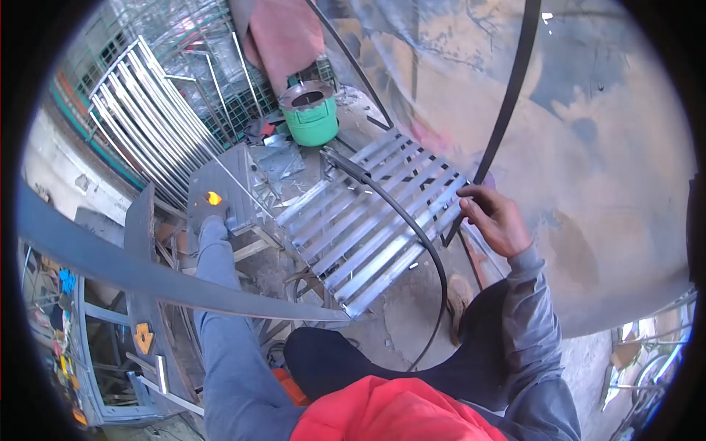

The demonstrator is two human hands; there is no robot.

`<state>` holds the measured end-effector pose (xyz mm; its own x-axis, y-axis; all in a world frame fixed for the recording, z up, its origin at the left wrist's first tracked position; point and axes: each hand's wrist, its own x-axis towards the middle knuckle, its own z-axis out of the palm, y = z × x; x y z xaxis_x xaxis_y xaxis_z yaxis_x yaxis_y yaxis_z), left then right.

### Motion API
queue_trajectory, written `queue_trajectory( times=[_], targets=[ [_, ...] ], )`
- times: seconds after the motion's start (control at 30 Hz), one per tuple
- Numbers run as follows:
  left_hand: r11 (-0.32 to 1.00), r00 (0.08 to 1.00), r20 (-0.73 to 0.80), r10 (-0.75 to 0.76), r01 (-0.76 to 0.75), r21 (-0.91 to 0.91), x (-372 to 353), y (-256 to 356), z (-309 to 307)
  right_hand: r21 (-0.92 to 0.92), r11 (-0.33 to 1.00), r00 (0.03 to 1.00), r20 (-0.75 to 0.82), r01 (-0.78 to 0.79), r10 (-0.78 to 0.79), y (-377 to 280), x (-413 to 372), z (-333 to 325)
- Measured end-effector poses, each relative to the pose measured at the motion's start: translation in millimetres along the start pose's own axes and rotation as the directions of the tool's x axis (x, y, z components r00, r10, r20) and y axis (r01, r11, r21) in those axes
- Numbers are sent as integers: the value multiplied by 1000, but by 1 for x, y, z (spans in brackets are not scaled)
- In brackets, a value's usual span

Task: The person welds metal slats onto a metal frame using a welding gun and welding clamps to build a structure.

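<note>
A slatted metal panel (375, 213) of bright parallel flat bars lies tilted in front of me. At its right corner is my right hand (500, 223), bare, its index finger and thumb bent around the panel's edge. Close to those fingers, a dark flat strip (507, 103) rises past the corner. An electrode holder (346, 165) with a black cable (412, 224) rests across the panel's far left side. My left hand (211, 212) looks dark and gloved, on or just above a grey flat surface (220, 175), beside a bright orange spot. Its fingers cannot be made out.
A green bucket-like container (310, 123) stands beyond the panel, near metal scraps (279, 162). A rack of shiny tubes (143, 110) leans at the upper left. Another flat strip (169, 279) crosses close to the camera. Patterned sheeting (588, 184) covers the right side.
</note>
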<state>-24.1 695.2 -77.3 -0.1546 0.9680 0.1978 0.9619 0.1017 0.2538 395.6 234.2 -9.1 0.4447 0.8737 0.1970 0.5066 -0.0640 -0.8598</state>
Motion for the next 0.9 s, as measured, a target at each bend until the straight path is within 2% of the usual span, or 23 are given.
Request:
queue_trajectory(
  times=[0.03, 0.07, 0.2, 0.27, 0.4, 0.53, 0.63, 0.73, 0.8, 0.83, 0.9],
  targets=[
    [1000, 998, -59, 13, -14, -16, 2, -5, 1, -7, 1000, 1000, 4, -6, 6, -1, 1, -2],
    [992, 991, -132, -14, -3, -129, 5, -8, 6, -14, 1000, 1000, 8, -11, 11, -1, 1, -3],
    [997, 982, -183, -49, 36, -73, -29, 0, -12, 48, 999, 1000, -2, -14, 14, -6, 1, -6],
    [991, 972, -230, 54, -80, -106, -25, -8, -7, 14, 1000, 1000, 7, -20, 20, -9, 1, -7],
    [974, 974, -213, 84, -126, -190, -16, -13, 1, 6, 1000, 1000, 27, -10, 10, 1, 2, -10],
    [983, 980, -177, 88, -114, -143, -10, -12, 2, -19, 1000, 1000, 19, 4, -4, -1, 1, -10],
    [977, 952, -243, 184, -205, -62, 9, -29, 22, -67, 997, 999, 31, 45, -43, -2, 1, -11],
    [989, 978, -160, 136, -143, -32, 26, -38, 34, -35, 998, 998, 24, 56, -55, 2, 0, -11],
    [932, 931, -294, 216, -287, -223, 55, -55, 51, -58, 997, 998, 39, 49, -46, -1, -4, -12],
    [934, 934, -288, 212, -280, -221, 49, -50, 44, -81, 995, 997, 55, 55, -51, -4, -5, -13],
    [948, 967, -70, 243, -253, -194, 45, -41, 22, -64, 998, 998, 67, 14, -10, -12, -10, -14]
  ],
)
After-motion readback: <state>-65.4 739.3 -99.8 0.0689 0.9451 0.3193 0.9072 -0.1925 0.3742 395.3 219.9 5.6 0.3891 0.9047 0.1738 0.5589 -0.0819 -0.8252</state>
